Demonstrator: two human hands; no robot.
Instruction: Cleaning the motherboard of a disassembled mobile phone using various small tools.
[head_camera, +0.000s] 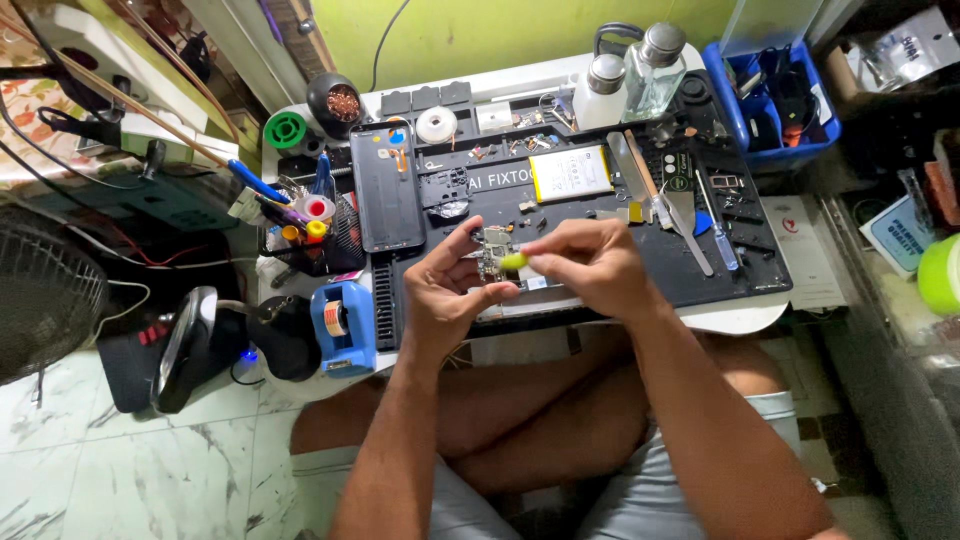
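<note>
circuit board (492, 252) sits pinched in left hand (445, 290); right hand (590, 262) pinches yellow-green tool (513, 261); best keep board steady, press lightly.

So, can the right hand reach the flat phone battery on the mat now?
Probably yes: the battery lies uncovered just beyond the right hand, nothing between them, though that hand holds a small yellow-green tool.

A dark phone screen (387, 186) lies flat at the left of the black mat (760, 275), a long rectangle with small coloured stickers near its top. A flat battery pack with a yellow-edged white label (571, 172) rests mid-mat. A white printed sheet (806, 250) lies at the mat's right edge. A blue-and-white card (897, 233) sits further right.
</note>
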